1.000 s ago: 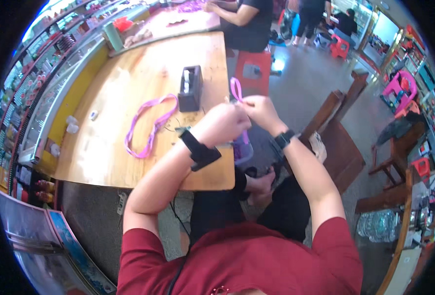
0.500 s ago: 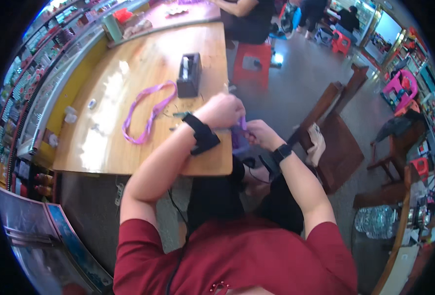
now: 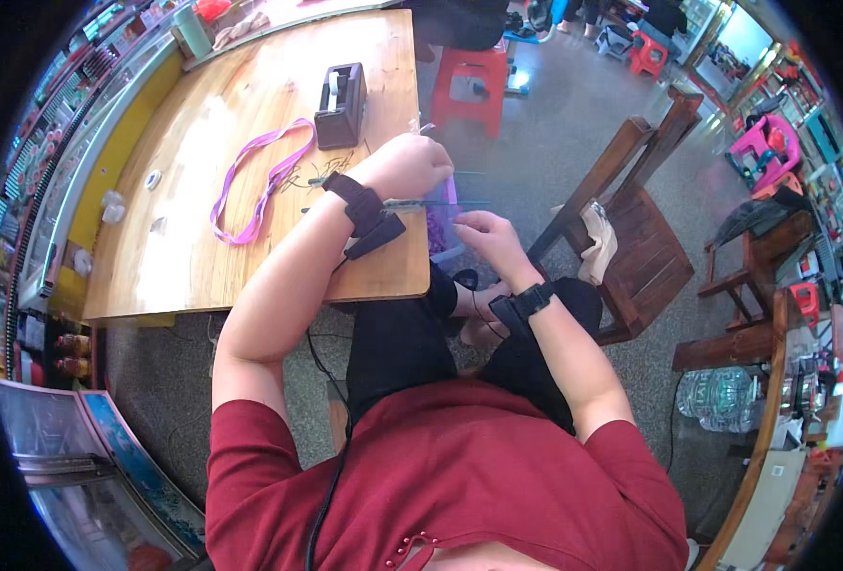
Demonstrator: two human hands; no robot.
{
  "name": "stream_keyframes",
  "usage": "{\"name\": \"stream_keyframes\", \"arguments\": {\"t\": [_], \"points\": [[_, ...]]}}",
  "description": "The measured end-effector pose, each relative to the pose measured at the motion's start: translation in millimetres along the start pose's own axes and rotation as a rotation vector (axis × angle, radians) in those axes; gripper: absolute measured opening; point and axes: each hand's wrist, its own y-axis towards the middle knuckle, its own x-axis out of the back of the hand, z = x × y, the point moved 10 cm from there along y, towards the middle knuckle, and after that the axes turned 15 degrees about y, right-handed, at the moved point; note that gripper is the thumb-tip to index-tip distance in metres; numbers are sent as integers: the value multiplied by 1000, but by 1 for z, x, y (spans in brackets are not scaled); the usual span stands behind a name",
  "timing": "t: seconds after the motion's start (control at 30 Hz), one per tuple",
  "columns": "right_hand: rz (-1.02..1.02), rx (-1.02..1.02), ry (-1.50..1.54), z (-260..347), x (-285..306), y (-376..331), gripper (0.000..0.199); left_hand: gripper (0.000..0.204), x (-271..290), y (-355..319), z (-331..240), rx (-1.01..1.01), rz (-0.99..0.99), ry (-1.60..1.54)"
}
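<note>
My left hand point(image 3: 410, 169) is over the table's right edge with its fingers closed. A short strip of purple ribbon point(image 3: 451, 191) hangs down from its fingertips. Just right of and below that strip, my right hand point(image 3: 491, 238) has thumb and forefinger pinched together; what they hold, if anything, is too small to make out. Between the hands a thin dark green stick point(image 3: 467, 203) juts out past the edge. Under the hands, beside the table, is a pale tub point(image 3: 448, 254) with purple bits in it. A long loop of pink-purple ribbon point(image 3: 221, 205) lies on the tabletop.
On the wooden table point(image 3: 174, 271) stand a black tape dispenser point(image 3: 341, 119) and, close by, several dark wire-like pieces point(image 3: 336, 164). A wooden chair point(image 3: 642, 252) with a cloth on it is to my right. A red stool point(image 3: 469, 90) stands beyond.
My hands have moved slightly apart, the right one dropping away from the ribbon strip. The view has shifted, so the table and the floor items sit higher up.
</note>
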Motion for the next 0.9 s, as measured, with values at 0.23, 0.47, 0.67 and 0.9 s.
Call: {"name": "stream_keyframes", "arguments": {"t": [0.23,0.47,0.67,0.9], "points": [[-108,320,-117,21,-9,15,31,26,-1,4,1,-2,4,-9],[-41,194,-114,1,-24,22,24,26,-1,6,-1,-2,-3,-13],[124,157,-218,-5,-35,-40,23,25,-1,-1,5,41,40,-17],[197,114,-76,-4,-26,-105,21,25,-1,3,5,20,-9,-4]]}}
